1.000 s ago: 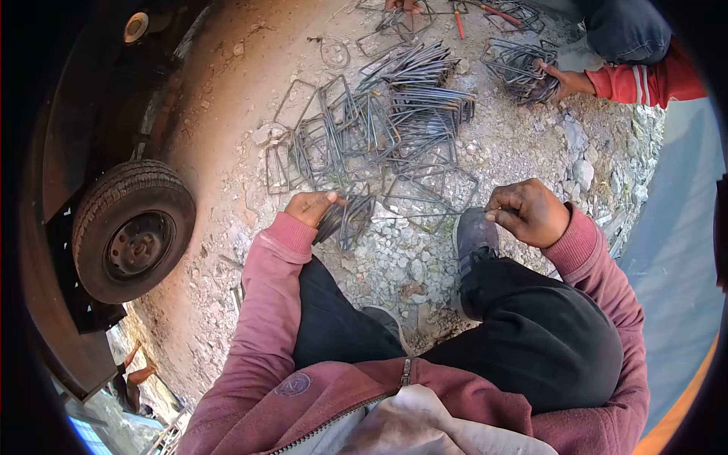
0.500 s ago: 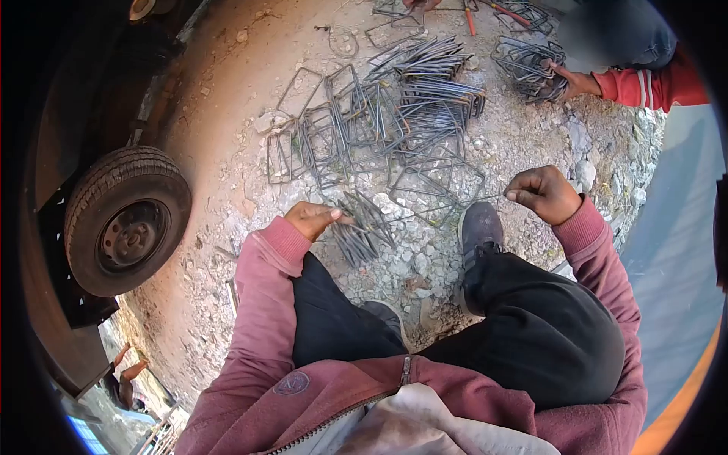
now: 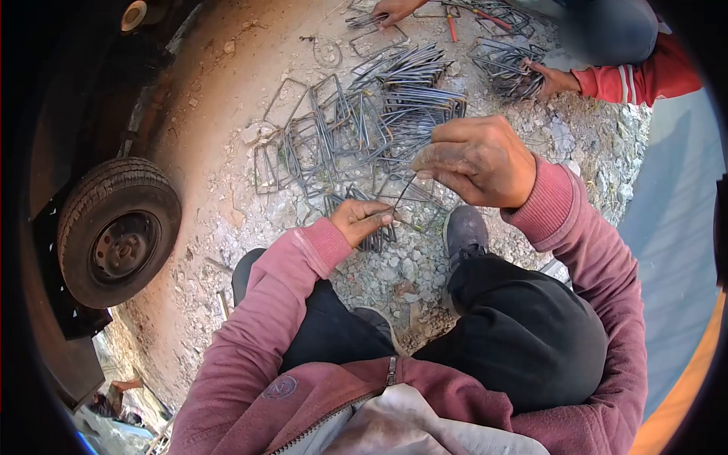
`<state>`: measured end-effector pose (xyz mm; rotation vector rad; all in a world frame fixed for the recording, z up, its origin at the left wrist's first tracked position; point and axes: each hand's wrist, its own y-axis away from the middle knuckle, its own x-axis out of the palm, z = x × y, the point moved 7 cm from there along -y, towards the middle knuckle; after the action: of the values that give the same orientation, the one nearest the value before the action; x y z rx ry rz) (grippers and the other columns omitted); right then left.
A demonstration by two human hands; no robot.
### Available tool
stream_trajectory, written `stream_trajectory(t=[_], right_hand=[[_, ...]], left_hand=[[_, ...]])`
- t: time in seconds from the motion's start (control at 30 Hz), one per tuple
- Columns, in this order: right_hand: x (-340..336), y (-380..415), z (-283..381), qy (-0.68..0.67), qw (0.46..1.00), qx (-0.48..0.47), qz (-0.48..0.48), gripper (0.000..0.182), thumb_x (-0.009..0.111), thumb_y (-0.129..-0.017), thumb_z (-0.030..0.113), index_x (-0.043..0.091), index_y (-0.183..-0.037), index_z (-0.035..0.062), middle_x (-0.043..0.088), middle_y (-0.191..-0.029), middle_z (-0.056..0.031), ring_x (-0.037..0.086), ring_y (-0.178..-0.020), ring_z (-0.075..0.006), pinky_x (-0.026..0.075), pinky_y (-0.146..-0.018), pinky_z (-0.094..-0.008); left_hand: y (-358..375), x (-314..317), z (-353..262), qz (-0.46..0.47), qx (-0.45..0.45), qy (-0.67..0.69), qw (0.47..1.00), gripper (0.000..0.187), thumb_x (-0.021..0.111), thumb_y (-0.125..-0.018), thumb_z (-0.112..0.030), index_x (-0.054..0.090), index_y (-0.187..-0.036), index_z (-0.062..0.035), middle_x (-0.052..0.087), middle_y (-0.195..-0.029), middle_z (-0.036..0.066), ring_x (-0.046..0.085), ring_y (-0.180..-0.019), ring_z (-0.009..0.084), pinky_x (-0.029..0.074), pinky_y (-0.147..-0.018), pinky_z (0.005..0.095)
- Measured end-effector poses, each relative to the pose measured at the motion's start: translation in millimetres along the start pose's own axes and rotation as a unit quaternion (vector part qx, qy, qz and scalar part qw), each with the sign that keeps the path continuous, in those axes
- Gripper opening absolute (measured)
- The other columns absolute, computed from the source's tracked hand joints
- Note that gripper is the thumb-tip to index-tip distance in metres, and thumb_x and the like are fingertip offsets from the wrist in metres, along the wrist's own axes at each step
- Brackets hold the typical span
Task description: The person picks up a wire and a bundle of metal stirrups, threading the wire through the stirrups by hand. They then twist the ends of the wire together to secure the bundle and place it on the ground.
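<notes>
A thin dark wire [image 3: 405, 193] runs between my two hands. My left hand [image 3: 362, 221] pinches its lower end with thumb and fingers, just above a small bundle of metal pieces [image 3: 377, 238] on the gravel. Higher and to the right, my right hand [image 3: 479, 161] is closed on the upper end, in front of part of the pile. Beyond my hands lies a pile of bent metal frames [image 3: 326, 129], with a dense stack [image 3: 421, 102] at its right side.
A co-worker's hand [image 3: 547, 80] rests on another bundle of frames [image 3: 504, 67] at the upper right. Another hand [image 3: 396, 10] reaches in at the top. Red-handled tools [image 3: 453, 28] lie nearby. A vehicle wheel [image 3: 121, 233] stands left. My shoe [image 3: 466, 231] is below my right hand.
My right hand has moved left and up, closer to my left hand. My left hand has shifted right. The hand at the top reaches further into view.
</notes>
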<state>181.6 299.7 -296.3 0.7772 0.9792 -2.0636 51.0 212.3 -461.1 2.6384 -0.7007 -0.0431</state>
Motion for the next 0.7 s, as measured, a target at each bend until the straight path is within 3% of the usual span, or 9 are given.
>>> stream_trajectory(t=[0.07, 0.1, 0.17, 0.3, 0.33, 0.5, 0.6, 0.7], right_hand=[[-10, 10, -31, 0.034, 0.999, 0.037, 0.014, 0.013, 0.066, -0.071, 0.014, 0.066, -0.083, 0.0083, 0.061, -0.075, -0.0057, 0.059, -0.062, -0.0241, 0.046, -0.052, -0.0323], [-14, 22, -50, 0.033, 0.998, 0.054, 0.012, 0.013, 0.065, -0.072, 0.014, 0.066, -0.083, 0.0079, 0.062, -0.078, -0.0059, 0.06, -0.064, -0.0243, 0.047, -0.053, -0.0326], [-20, 50, -75, 0.004, 0.994, 0.105, 0.037, 0.013, 0.064, -0.075, 0.016, 0.066, -0.084, 0.0071, 0.064, -0.082, -0.0064, 0.061, -0.067, -0.0247, 0.048, -0.057, -0.033], [-7, 92, -93, -0.043, 0.97, 0.207, 0.122, 0.015, 0.063, -0.077, 0.019, 0.066, -0.084, 0.0058, 0.064, -0.083, -0.0079, 0.061, -0.072, -0.0249, 0.048, -0.062, -0.0332], [1, 102, -95, -0.039, 0.964, 0.224, 0.138, 0.016, 0.063, -0.077, 0.019, 0.066, -0.084, 0.0056, 0.064, -0.082, -0.0083, 0.061, -0.073, -0.0249, 0.048, -0.063, -0.0332], [24, 136, -129, -0.099, 0.94, 0.294, 0.144, 0.014, 0.064, -0.076, 0.015, 0.065, -0.083, 0.0028, 0.063, -0.077, -0.0098, 0.061, -0.071, -0.0238, 0.047, -0.064, -0.0316], [42, 129, -124, -0.104, 0.941, 0.283, 0.156, 0.011, 0.063, -0.076, 0.011, 0.065, -0.082, 0.0022, 0.063, -0.076, -0.0097, 0.061, -0.07, -0.0231, 0.047, -0.063, -0.0312], [47, 138, -139, -0.163, 0.919, 0.337, 0.125, 0.009, 0.063, -0.076, 0.007, 0.064, -0.081, -0.0008, 0.062, -0.071, -0.0083, 0.059, -0.066, -0.0166, 0.045, -0.06, -0.0287]], left_hand=[[4, -19, 16, -0.004, -0.018, 0.014, 1.0, 0.018, 0.054, -0.086, -0.014, 0.064, -0.091, 0.0015, 0.063, -0.086, 0.008, 0.056, -0.085, 0.012, 0.044, -0.078, 0.0259], [11, -30, 1, -0.031, -0.036, -0.027, 0.998, 0.019, 0.056, -0.085, -0.015, 0.065, -0.084, 0.0014, 0.063, -0.077, 0.005, 0.057, -0.073, 0.0113, 0.045, -0.069, 0.0249], [31, -62, -4, -0.062, -0.044, -0.04, 0.996, 0.017, 0.057, -0.083, -0.014, 0.065, -0.081, 0.0013, 0.062, -0.073, 0.004, 0.055, -0.07, 0.01, 0.044, -0.067, 0.0234], [84, -122, -2, -0.129, -0.149, -0.159, 0.967, 0.016, 0.063, -0.078, -0.014, 0.065, -0.077, 0.0019, 0.062, -0.067, 0.002, 0.052, -0.065, 0.0069, 0.041, -0.061, 0.0221], [93, -132, -4, -0.138, -0.139, -0.137, 0.971, 0.016, 0.063, -0.078, -0.014, 0.066, -0.077, 0.0018, 0.062, -0.068, 0.002, 0.052, -0.064, 0.0069, 0.042, -0.061, 0.0224], [152, -171, 22, -0.205, -0.264, -0.177, 0.926, 0.016, 0.068, -0.073, -0.015, 0.067, -0.074, 0.0007, 0.062, -0.064, 0.003, 0.054, -0.061, 0.0093, 0.043, -0.063, 0.0246], [171, -174, 19, -0.223, -0.309, -0.158, 0.911, 0.014, 0.069, -0.072, -0.014, 0.068, -0.075, -0.0004, 0.063, -0.066, 0.003, 0.054, -0.062, 0.0093, 0.043, -0.064, 0.0248], [172, -179, 39, -0.263, -0.255, -0.168, 0.915, 0.017, 0.068, -0.074, -0.015, 0.067, -0.08, 0.0004, 0.063, -0.067, 0.004, 0.054, -0.062, 0.0094, 0.044, -0.063, 0.024]])
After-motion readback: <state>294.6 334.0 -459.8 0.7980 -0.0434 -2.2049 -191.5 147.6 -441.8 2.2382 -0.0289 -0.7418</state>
